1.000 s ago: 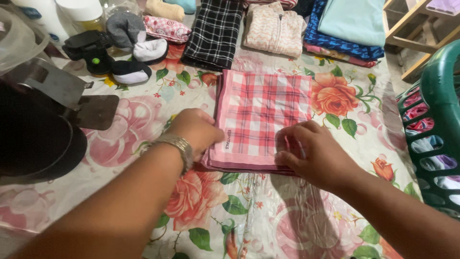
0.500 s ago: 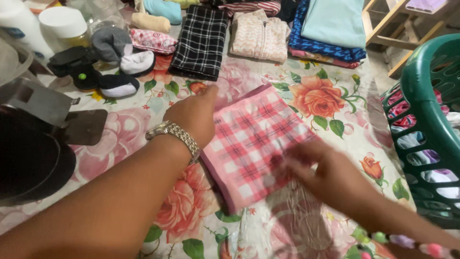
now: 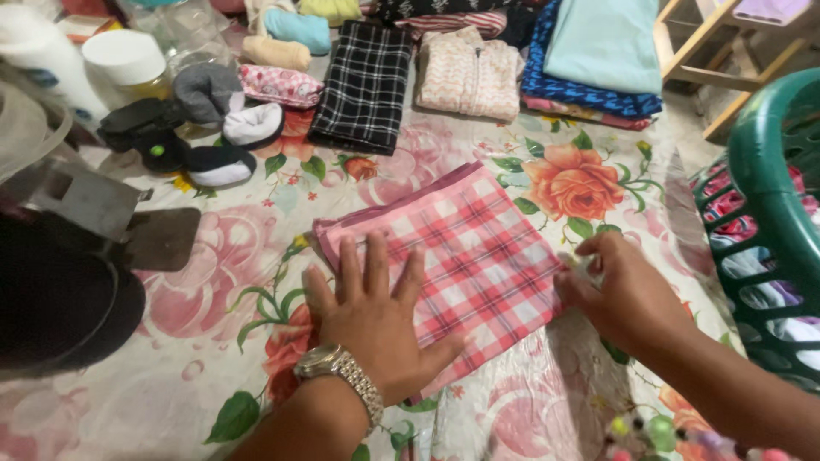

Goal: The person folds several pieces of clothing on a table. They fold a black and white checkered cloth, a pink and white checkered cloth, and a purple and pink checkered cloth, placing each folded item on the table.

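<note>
Pink-and-white checked cloth [image 3: 461,248]; rose-patterned floral tablecloth [image 3: 213,256]; black-and-white checked cloth [image 3: 366,85]; green basket [image 3: 769,171].

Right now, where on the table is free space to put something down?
Free: the floral cloth between the dark object and the left hand, and the strip between the pink checked cloth and the black checked cloth. Crowded: the far edge, with folded clothes and rolled socks.

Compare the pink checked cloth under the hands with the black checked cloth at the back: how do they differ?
The pink checked cloth is pink, red and white; the black checked cloth is black with thin white lines. The pink one lies skewed on the floral table cover, pressed flat by the left hand with the right hand at its edge; the black one lies untouched in the row of folded clothes. Both are folded flat and checked.
</note>
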